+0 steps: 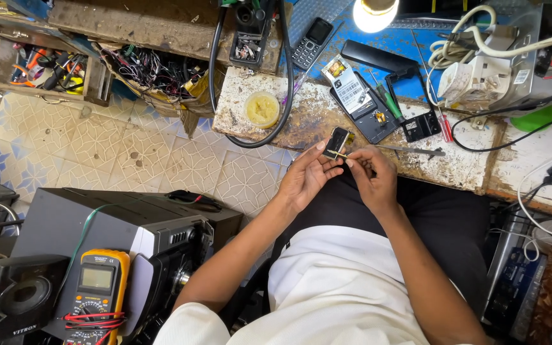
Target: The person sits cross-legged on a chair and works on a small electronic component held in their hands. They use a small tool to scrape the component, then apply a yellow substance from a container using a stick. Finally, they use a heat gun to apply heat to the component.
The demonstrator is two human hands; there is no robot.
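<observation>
Left hand (308,176): fingers curled round a small black rectangular part (338,140), pinching it upright at the near edge of the bench
Right hand (372,179): fingertips closed on a thin pale stick-like tool (338,153), its tip touching the small part; knuckles bent, wrist over the lap
Small part: dark, flat, glossy face with a lighter patch; held between both hands, just above the bench edge
Bench top (308,118): worn wood, pale paint flaked and blotched brown, rough texture
Metal blade (416,151): slim, grey, lying flat on the bench just right of the hands
Opened phone body (368,108): black, rectangular, lying flat far of the hands, a white label with dark printed bars stuck across its upper part
Yellow tub (262,108): round, shallow, translucent, waxy yellow paste inside, left of the phone body
Black cable (283,83): thick, smooth, looping round the tub
Keypad phone (312,42): dark, small, on a blue surface at the far side
Lamp (375,13): bright round bulb, far centre
Multimeter (97,287): yellow casing, grey screen, red and black leads coiled at its near end, near left
Floor tiles (129,150): pale, patterned with blue stars, dusty
</observation>
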